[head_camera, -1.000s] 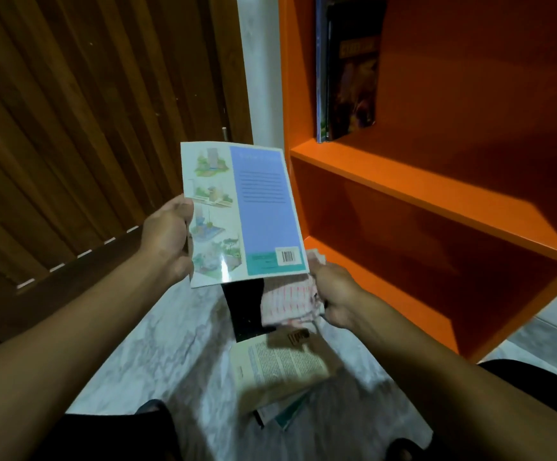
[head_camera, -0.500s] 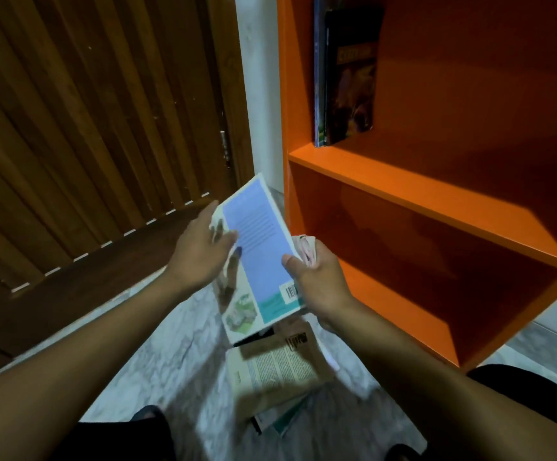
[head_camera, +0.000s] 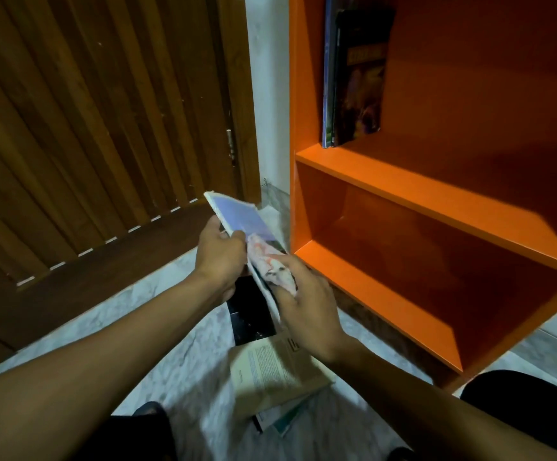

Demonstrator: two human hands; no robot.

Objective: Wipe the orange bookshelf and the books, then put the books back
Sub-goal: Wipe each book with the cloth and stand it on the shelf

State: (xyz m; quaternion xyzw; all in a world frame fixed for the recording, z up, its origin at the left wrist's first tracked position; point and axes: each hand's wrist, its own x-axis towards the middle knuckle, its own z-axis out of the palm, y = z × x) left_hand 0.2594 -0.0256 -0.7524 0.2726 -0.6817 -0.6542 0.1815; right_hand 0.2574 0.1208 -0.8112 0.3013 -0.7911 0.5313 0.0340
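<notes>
My left hand (head_camera: pixel 220 257) grips a thin blue-covered book (head_camera: pixel 240 217), tilted nearly edge-on in front of the orange bookshelf (head_camera: pixel 436 197). My right hand (head_camera: pixel 307 304) holds a pink-and-white cloth (head_camera: pixel 272 266) pressed against the book's cover. Two dark books (head_camera: pixel 356 81) stand upright at the left end of the upper shelf. The lower shelf compartment holds no books. A small pile of books (head_camera: pixel 270 367) lies on the marble floor below my hands, with a black book (head_camera: pixel 250 314) at its far end.
A brown slatted wooden door (head_camera: pixel 87 128) fills the left side. A white wall strip (head_camera: pixel 267 94) separates it from the shelf. My knees in dark clothing show at the bottom edge, on pale marble floor (head_camera: pixel 177 354).
The blue book has swung from face-on to nearly edge-on and dropped lower. My right hand has brought the cloth from under the book up onto its cover.
</notes>
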